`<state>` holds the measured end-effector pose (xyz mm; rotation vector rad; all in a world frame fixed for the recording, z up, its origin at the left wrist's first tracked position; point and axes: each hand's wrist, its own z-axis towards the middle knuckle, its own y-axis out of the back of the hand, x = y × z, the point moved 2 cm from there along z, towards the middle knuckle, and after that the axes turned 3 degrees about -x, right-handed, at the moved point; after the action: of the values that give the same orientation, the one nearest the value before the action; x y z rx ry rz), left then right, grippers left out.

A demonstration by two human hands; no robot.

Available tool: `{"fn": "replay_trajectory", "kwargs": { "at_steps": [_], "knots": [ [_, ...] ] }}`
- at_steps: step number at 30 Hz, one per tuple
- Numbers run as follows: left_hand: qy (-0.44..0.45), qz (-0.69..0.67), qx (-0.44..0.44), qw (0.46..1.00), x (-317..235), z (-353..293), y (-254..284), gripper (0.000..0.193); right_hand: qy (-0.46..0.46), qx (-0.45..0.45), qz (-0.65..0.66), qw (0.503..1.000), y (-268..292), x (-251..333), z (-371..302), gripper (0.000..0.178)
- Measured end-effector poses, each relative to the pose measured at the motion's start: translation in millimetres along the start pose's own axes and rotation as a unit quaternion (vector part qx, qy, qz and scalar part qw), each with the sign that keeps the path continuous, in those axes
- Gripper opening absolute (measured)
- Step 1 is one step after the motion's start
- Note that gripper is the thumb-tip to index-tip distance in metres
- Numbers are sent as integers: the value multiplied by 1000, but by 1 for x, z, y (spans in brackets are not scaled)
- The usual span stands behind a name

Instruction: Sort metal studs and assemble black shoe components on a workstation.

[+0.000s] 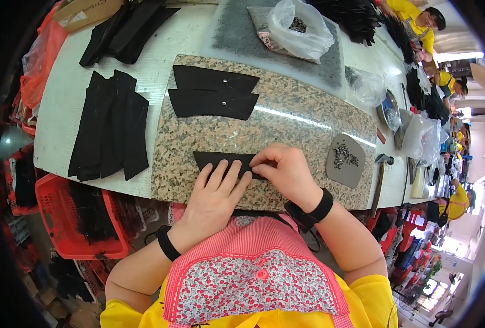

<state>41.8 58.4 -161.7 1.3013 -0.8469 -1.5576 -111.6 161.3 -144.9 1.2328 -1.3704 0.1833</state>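
Note:
A black fabric piece [200, 159] lies near the front edge of a speckled granite slab [291, 126]. My left hand [212, 197] rests flat across it, fingers spread. At its right end my right hand [291, 175] has thumb and forefinger pinched together; whatever is between them is hidden. Farther back on the slab are two similar black pieces, an upper one [198, 78] and a lower one [201, 104], each with a small shiny metal stud. To the right of my right hand sits a grey pad [343, 176] carrying a heap of tiny dark metal parts [345, 157].
Stacks of black pieces [108, 126] lie left of the slab. A clear bag of small parts [302, 33] stands behind it on a grey mat [228, 49]. A hammer [381, 177] lies by the right edge. A red basket [83, 249] stands lower left; co-workers [417, 24] are at far right.

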Motion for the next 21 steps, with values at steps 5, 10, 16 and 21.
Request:
{"fn": "replay_trajectory", "kwargs": {
  "at_steps": [5,10,16,21],
  "knots": [
    [0,0,2,1000,0,0,0,44,30,-8,-48,998,-2,1,3,10],
    [-5,-1,5,1000,0,0,0,44,31,-6,-56,998,-4,-5,5,10],
    [-8,15,1,1000,1,1,1,45,10,10,-55,998,-1,7,15,16],
    [-7,21,7,1000,-4,0,2,47,-31,60,-70,995,1,11,24,25]
  ]
}}
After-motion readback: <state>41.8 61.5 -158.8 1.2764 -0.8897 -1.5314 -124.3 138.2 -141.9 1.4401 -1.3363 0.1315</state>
